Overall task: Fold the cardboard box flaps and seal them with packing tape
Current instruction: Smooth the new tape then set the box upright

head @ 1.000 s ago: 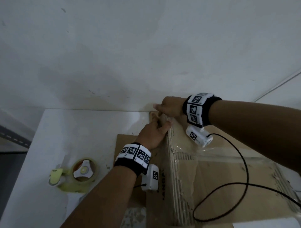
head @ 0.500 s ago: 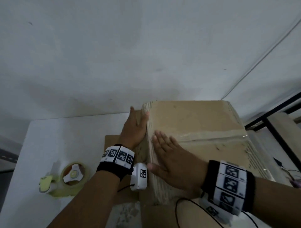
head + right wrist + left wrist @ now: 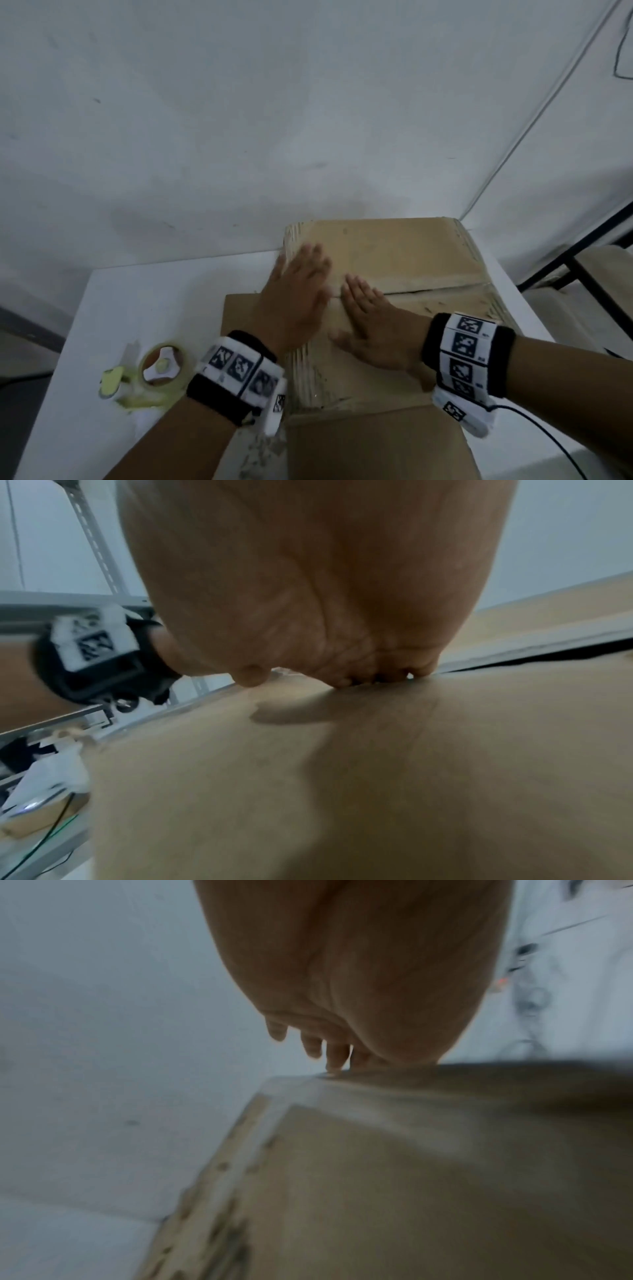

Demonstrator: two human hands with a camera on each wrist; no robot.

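A brown cardboard box [image 3: 404, 253] stands on the white table [image 3: 144, 294], its top flaps folded down with a dark seam [image 3: 411, 292] between them. My left hand [image 3: 298, 291] lies flat and open over the box's top left edge, blurred by motion. My right hand [image 3: 370, 325] rests flat on the near flap, fingers straight, tips at the seam. In the right wrist view my right hand [image 3: 342, 642] presses its fingertips [image 3: 383, 679] on the cardboard [image 3: 377, 777]. In the left wrist view my left hand [image 3: 342, 988] hovers at the box corner [image 3: 377, 1177]. A tape dispenser [image 3: 161, 368] lies left of the box.
A flat cardboard sheet [image 3: 239, 318] lies under the box on the table. A white wall [image 3: 274, 102] rises right behind the box. A black metal frame [image 3: 582, 253] stands to the right. A black cable [image 3: 548, 435] trails from my right wrist.
The box has been turned so its taped side now faces left and the flap seam faces up. My left hand moved from the side onto the top edge; my right hand slid up to the seam.
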